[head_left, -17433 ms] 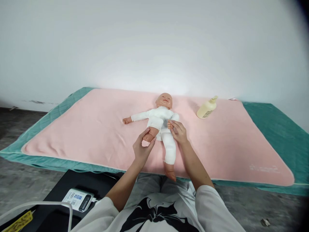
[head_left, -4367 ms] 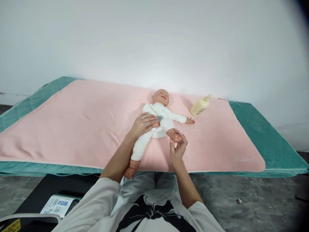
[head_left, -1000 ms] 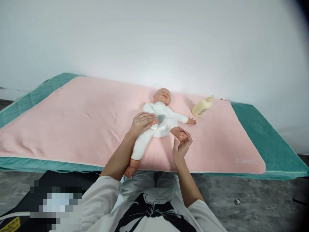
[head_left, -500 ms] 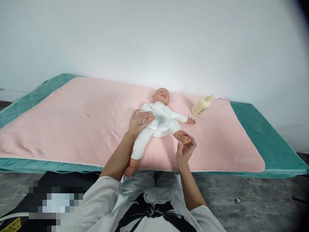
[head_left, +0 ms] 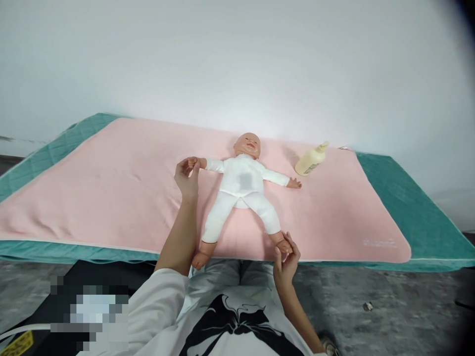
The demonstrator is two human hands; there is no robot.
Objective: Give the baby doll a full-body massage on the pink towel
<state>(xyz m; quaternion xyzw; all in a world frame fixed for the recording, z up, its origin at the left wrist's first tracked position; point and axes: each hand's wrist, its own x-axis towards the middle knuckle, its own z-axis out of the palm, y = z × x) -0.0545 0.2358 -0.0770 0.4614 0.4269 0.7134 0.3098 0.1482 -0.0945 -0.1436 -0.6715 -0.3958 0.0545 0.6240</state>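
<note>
A baby doll (head_left: 241, 180) in white lies on its back on a pink mat (head_left: 122, 188), head toward the wall, with a grey patch on its chest. My left hand (head_left: 186, 179) is closed around the doll's hand at the left, and that arm is stretched out sideways. Down at the front right, my right hand (head_left: 285, 259) grips the doll's foot between thumb and fingers. The doll's other arm points right, palm up and untouched. Its other foot rests at the mat's front edge, beside my left forearm.
A pale yellow pump bottle (head_left: 310, 159) lies tilted on the mat, right of the doll. Under the mat is a green padded bed cover (head_left: 411, 212), which meets a white wall (head_left: 237, 64). A black surface (head_left: 48, 306) with a blurred patch is at lower left.
My left hand has drawn the doll's arm from across its chest out to the left. My right hand has brought the bent leg down, nearly straight, toward the front edge.
</note>
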